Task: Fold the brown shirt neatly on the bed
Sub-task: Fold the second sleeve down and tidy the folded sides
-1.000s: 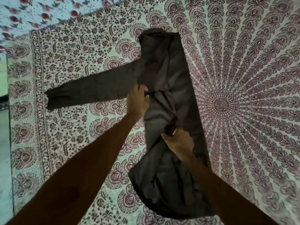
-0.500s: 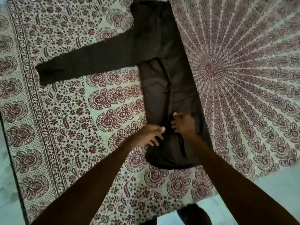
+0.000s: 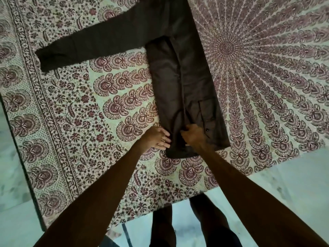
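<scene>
The brown shirt (image 3: 179,90) lay on the bed (image 3: 71,111), one sleeve stretched toward the upper left. The left hand (image 3: 157,138) pressed flat, fingers released, at the hem; the right hand (image 3: 193,135) pinched the fabric.

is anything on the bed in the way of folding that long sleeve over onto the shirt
Nothing visible. The sleeve lies flat to the left, and only bare bedsheet lies between it and the folded shirt. Both the left hand and right hand are down at the hem, clear of that path.

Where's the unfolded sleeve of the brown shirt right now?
In the head view the sleeve stretches toward the upper left across the patterned bedsheet, far from both hands down at the shirt's hem.
</scene>
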